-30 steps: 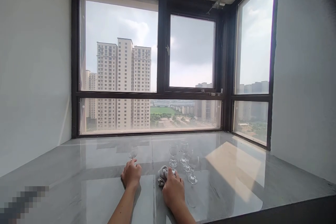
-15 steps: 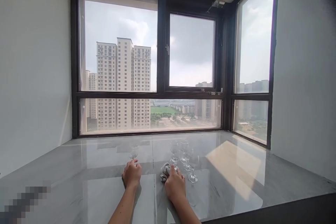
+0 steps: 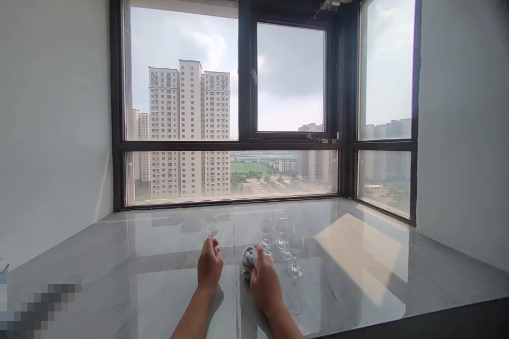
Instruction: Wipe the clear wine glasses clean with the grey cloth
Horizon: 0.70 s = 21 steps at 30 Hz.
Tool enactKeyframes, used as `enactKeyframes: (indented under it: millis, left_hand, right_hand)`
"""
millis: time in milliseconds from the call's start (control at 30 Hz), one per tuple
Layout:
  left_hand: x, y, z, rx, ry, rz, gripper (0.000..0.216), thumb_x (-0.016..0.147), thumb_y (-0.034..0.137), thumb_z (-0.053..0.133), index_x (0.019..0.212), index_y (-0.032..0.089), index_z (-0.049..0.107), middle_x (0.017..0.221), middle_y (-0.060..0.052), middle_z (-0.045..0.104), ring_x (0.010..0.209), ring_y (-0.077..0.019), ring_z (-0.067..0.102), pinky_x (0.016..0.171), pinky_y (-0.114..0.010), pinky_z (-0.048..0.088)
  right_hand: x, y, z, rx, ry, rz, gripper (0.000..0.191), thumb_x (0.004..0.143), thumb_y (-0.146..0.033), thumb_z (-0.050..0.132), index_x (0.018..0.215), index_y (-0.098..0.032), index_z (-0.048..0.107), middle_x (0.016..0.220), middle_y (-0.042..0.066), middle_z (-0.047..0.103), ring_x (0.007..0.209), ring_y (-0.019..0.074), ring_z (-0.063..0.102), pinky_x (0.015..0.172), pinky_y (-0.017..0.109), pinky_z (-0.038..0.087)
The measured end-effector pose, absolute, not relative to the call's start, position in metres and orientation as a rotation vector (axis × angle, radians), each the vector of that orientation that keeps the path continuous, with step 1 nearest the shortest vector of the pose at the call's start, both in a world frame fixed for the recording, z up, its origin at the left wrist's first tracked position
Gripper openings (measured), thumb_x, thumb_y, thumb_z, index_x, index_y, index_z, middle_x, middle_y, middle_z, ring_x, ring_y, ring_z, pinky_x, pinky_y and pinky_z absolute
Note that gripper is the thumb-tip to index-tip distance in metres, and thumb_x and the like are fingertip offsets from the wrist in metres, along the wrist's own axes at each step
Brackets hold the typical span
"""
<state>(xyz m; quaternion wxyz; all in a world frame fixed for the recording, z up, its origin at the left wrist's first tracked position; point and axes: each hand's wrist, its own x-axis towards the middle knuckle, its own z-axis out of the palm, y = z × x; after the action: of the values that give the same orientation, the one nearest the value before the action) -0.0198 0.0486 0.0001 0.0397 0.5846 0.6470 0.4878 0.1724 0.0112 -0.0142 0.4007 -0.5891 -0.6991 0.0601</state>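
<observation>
Taking the middle of my feed as the clock's centre, I find the left hand point(image 3: 210, 265) near 7 o'clock, fingers curled around the lower part of a clear stemmed glass point(image 3: 212, 226); its bowl pokes up at 12 o'clock from the knuckles, while stem and foot are hidden from me. The right hand point(image 3: 265, 279), close to 6, pinches a crumpled grey cloth point(image 3: 248, 261) at its 10 o'clock side, though most of its fingertips are out of my sight. At 5 o'clock a cluster of stemmed glasses point(image 3: 295, 254) stands upright on the glossy ledge point(image 3: 175, 296), their see-through bowls overlapping too much for me to count surely. Out at 8 a pixelated patch point(image 3: 43, 302) masks something, and above it a pale object point(image 3: 3, 265) is cut off by the edge. Against half a second ago, the left hand sits farther toward 3 o'clock, nearer the cloth, and more bowl shows.
</observation>
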Motion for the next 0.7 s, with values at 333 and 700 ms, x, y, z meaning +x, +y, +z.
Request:
enactKeyframes:
  millis: [333,700]
  left_hand:
    - [-0.002,0.038,0.008,2.142,1.875,1.040,0.019,0.083,0.018,0.058,0.100,0.025,0.056,0.065,0.005,0.059,0.069,-0.0183,0.064,0.064,-0.025,0.033]
    - [-0.001,0.035,0.012,2.245,1.637,1.040,0.020,0.077,0.020,0.057,0.093,0.023,0.070,0.056,0.008,0.047,0.057,-0.0129,0.048,0.063,-0.023,0.033]
  right_hand:
    - [0.168,0.004,-0.014,-1.107,-1.713,0.147,0.069,0.070,0.000,0.049,0.136,-0.021,0.053,0.121,0.010,0.069,0.116,0.0254,0.066,0.098,0.037,0.053]
    - [0.173,0.009,-0.025,-1.024,-1.575,0.013,0.054,0.081,-0.003,0.049,0.131,-0.021,0.049,0.120,0.014,0.068,0.114,0.0273,0.066,0.096,0.041,0.054]
